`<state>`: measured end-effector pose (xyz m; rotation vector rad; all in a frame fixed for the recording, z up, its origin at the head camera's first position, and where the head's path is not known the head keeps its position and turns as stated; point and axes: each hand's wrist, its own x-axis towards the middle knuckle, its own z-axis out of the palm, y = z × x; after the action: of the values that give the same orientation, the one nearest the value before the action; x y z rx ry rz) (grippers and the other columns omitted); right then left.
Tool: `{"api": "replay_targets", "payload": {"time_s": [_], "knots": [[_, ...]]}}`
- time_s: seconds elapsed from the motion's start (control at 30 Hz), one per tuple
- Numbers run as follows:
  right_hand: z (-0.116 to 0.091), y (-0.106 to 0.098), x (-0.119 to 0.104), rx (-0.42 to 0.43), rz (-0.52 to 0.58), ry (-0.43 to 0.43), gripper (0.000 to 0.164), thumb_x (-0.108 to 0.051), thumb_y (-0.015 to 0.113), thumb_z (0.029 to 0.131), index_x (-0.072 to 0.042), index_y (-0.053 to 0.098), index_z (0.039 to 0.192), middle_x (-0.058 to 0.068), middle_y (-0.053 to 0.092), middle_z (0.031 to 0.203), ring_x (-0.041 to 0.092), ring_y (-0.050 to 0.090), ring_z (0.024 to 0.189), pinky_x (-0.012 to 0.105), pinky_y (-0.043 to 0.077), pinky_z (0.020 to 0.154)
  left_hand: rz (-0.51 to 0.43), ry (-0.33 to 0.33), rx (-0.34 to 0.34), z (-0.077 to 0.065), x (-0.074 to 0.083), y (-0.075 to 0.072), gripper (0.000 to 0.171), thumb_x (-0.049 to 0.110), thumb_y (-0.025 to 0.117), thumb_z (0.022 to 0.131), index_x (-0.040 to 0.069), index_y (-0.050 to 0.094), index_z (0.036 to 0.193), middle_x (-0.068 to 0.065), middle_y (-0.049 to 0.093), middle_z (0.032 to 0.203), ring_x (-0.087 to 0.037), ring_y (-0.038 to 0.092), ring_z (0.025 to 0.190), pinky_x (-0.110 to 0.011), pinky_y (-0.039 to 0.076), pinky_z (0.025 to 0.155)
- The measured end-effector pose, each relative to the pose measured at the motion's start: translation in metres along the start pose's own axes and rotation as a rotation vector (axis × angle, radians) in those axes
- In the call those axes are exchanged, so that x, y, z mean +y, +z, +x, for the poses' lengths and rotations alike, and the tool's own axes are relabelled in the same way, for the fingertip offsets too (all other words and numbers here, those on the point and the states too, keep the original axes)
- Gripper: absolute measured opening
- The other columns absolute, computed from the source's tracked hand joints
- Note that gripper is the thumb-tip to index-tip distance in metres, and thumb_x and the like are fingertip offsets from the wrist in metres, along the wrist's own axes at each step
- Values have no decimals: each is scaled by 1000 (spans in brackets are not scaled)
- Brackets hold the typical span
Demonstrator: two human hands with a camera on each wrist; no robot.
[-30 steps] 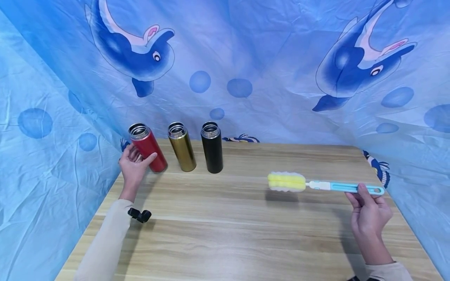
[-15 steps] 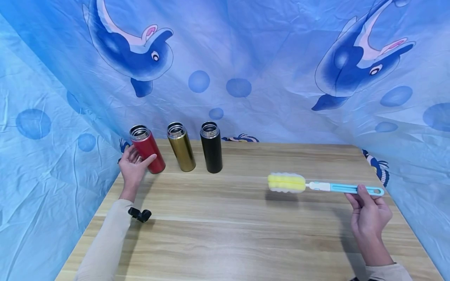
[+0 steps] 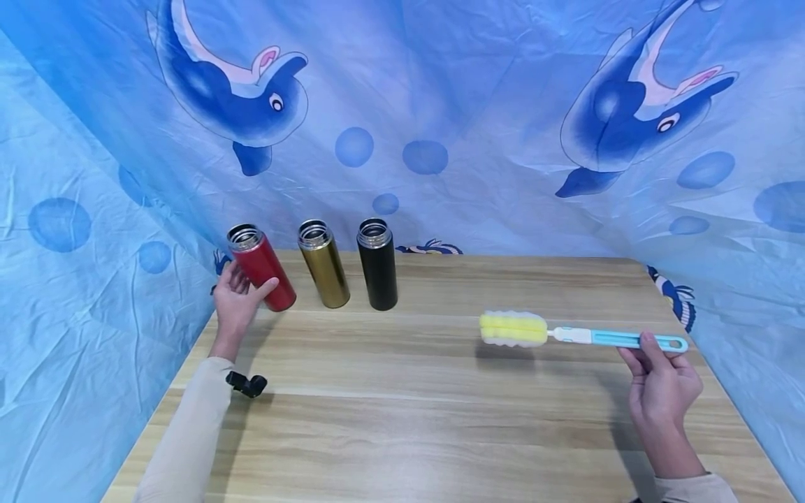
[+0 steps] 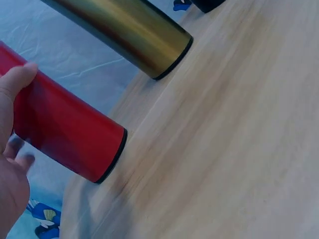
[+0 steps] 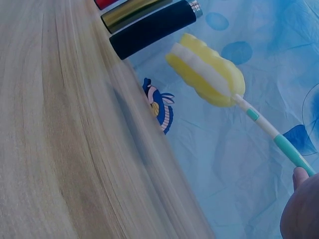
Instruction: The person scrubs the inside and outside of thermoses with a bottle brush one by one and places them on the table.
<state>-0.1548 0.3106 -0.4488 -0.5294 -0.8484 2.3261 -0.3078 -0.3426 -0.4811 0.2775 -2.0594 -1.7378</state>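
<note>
At the far left of the table, my left hand [image 3: 235, 300] holds a red vacuum flask [image 3: 264, 271] around its body, thumb on the near side. The flask is lidless, its steel mouth bare. In the left wrist view, the thumb lies across the red flask [image 4: 75, 124] and other fingers show beneath it. My right hand [image 3: 663, 391] pinches the turquoise end of a bottle brush [image 3: 572, 334], held level above the table. Its yellow and white sponge head [image 5: 207, 72] points left, toward the flasks.
Right of the red flask stand a gold flask [image 3: 325, 272] and a black flask [image 3: 379, 272], both upright without lids. The wooden table [image 3: 402, 419] is bordered by blue dolphin-print cloth [image 3: 490, 140] at the back and both sides.
The red flask has shifted very slightly in my left hand, its base a touch to the left. My right hand and the brush stay nearly still.
</note>
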Motion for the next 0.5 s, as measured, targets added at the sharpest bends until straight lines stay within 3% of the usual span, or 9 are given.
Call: {"api": "replay_targets", "payload": {"time_s": [0.17,0.33,0.43,0.5], "knots": [[1,0,2,-3,13,-5,25,5,77,86,10,69,109,18,73,85,23,75,68,29,60,62,32,101,62,-14,6,4,93,28,84,85,22,27,159,-1,30,164,-19,25,152,-40,21,126],[1,1,1,-16,13,-11,24,4,77,87,10,68,108,17,73,86,23,75,68,29,60,63,-51,297,199,-33,19,16,81,22,86,81,16,41,148,-5,45,145,-17,41,134,-29,35,113],[1,2,0,-16,20,-12,23,5,76,87,10,68,108,17,73,86,23,74,66,29,60,63,-128,394,184,-42,27,25,68,10,85,79,8,51,139,-14,56,132,-24,51,122,-28,43,103],[1,2,0,-13,30,-13,23,5,76,87,11,67,107,18,73,85,23,74,65,29,60,62,-145,404,120,-47,32,31,64,4,83,80,3,53,136,-19,58,131,-29,54,122,-28,45,105]]}}
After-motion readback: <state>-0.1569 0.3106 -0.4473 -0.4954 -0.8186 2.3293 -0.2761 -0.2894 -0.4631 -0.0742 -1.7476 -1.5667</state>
